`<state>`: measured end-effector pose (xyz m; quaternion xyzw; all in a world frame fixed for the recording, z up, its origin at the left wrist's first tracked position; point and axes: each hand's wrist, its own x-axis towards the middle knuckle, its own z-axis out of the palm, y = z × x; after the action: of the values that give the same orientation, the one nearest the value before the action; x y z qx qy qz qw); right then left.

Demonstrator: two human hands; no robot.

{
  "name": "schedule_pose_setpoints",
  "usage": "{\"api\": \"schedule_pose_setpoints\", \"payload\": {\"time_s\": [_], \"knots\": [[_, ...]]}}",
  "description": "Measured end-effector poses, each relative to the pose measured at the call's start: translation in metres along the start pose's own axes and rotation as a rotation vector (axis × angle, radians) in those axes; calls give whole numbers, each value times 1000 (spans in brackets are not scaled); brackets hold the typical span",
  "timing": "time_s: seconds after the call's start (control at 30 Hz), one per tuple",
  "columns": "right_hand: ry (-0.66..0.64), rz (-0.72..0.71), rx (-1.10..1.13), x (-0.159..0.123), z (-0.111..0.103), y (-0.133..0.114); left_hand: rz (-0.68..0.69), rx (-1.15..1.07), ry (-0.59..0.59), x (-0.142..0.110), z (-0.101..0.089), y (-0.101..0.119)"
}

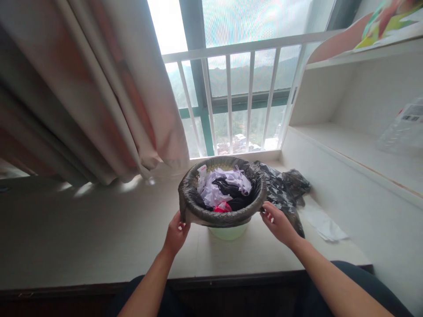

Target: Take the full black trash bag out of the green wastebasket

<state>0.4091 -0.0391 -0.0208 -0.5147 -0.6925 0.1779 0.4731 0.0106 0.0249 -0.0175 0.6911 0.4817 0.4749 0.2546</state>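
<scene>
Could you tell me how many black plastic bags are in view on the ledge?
2: one liner bag folded over the bin's rim, held by both hands; one loose bag lying crumpled right of the bin. Others may be hidden.

Bin liner point(198, 211) hides most of the green bin point(228, 232).

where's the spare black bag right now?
Head view: the spare black bag lies crumpled on the ledge, right of the bin, just beyond the right hand.
</scene>
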Motion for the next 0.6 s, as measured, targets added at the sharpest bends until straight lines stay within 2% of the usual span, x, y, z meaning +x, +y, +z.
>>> {"api": "schedule_pose_setpoints", "payload": {"time_s": [0.13,0.23,0.33,0.43,0.53,0.6], "knots": [[56,50,58,1,-2,-4,-17,-9,67,-4,-3,-1],[127,74,80,1,-4,-2,-22,-46,171,-5,-5,-1],[183,82,102,-1,-6,0,-36,-78,283,-8,-5,5],[223,93,123,-3,-8,0,-66,-109,343,-17,-5,14],[264,126,174,-4,-10,3,-163,-150,380,-29,-5,19],[274,161,225,-6,-11,7,-292,-206,346,-37,-4,19]]}}
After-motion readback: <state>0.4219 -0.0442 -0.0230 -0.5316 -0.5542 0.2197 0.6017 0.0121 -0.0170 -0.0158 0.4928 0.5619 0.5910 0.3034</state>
